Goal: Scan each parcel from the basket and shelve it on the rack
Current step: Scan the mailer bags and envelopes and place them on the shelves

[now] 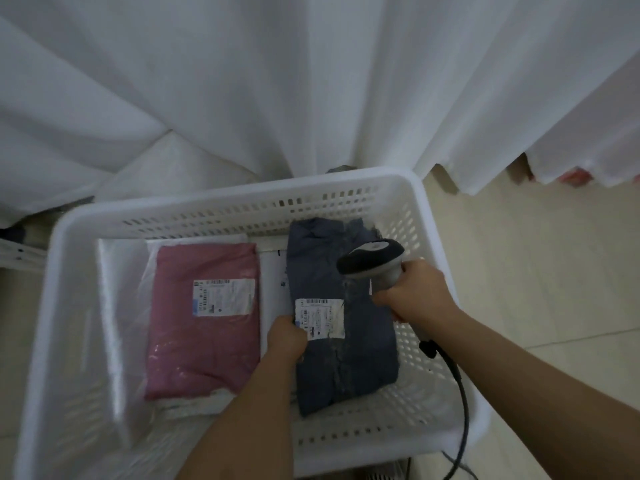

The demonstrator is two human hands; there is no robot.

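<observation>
White slotted plastic basket (221, 206): rectangular, rounded rim, perforated walls and floor, seen from above on a pale tiled floor (554, 271). White curtain fabric (277, 81) hangs in folds just behind its far rim.

Contents, left to right:
- Clear-bagged white parcel (117, 306), glossy film, against the left wall.
- Pink parcel (204, 341), soft garment in a shiny clear bag, flat, white shipping label (223, 298) facing up. It overlaps the white parcel's right side.
- Dark blue parcel (360, 362), soft, wrinkled, denim-like cloth under film, lying flat along the right wall; a white barcode label (320, 318) faces up near its left edge.

Left hand (285, 336): fingers curled over the left edge of the dark blue parcel, just beside the barcode label's lower left corner, pinching that edge. The forearm enters over the near rim.

Right hand (415, 292): closed round the grey grip of a handheld barcode scanner (372, 258), above the blue parcel's right half. The scanner's dark, rounded head points left and down over the parcel's upper part, above the label. A black cable (460, 393) trails from the grip's base over the basket's right rim.

Room: a narrow strip of white shows between pink and blue parcels; slotted floor lies bare along the near right corner.
</observation>
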